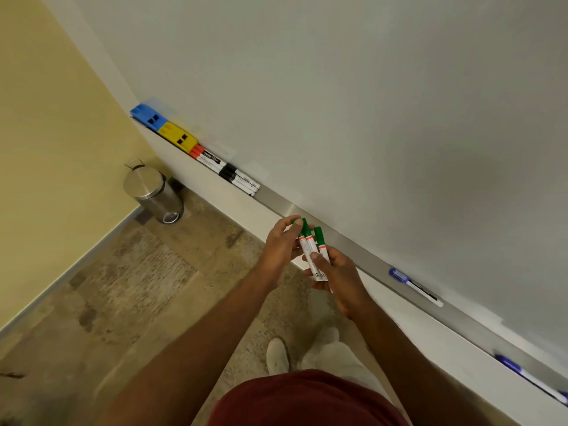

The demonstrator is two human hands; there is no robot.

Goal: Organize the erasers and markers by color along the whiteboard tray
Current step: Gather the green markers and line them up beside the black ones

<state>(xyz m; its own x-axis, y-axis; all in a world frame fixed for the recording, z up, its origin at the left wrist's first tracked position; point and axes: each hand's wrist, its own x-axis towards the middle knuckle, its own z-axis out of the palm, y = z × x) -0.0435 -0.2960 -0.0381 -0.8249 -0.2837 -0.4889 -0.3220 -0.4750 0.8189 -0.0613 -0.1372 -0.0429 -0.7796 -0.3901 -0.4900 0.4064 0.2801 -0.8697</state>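
Note:
My right hand (336, 276) grips a bunch of green-capped markers (312, 249) by their white barrels, just in front of the metal whiteboard tray (365, 256). My left hand (281, 245) curls round the green caps from the left. At the tray's far left sit a blue eraser (147, 115) and a yellow eraser (178, 137), then red-capped markers (206, 157) and black-capped markers (240, 179) in a row. A blue-capped marker (415, 286) lies on the tray to the right. Another blue marker (528, 378) lies near the lower right edge.
A steel pedal bin (153, 193) stands on the floor in the corner under the tray's left end. A yellow wall (46, 133) runs along the left. My shoe (276, 356) and trouser leg show below my hands.

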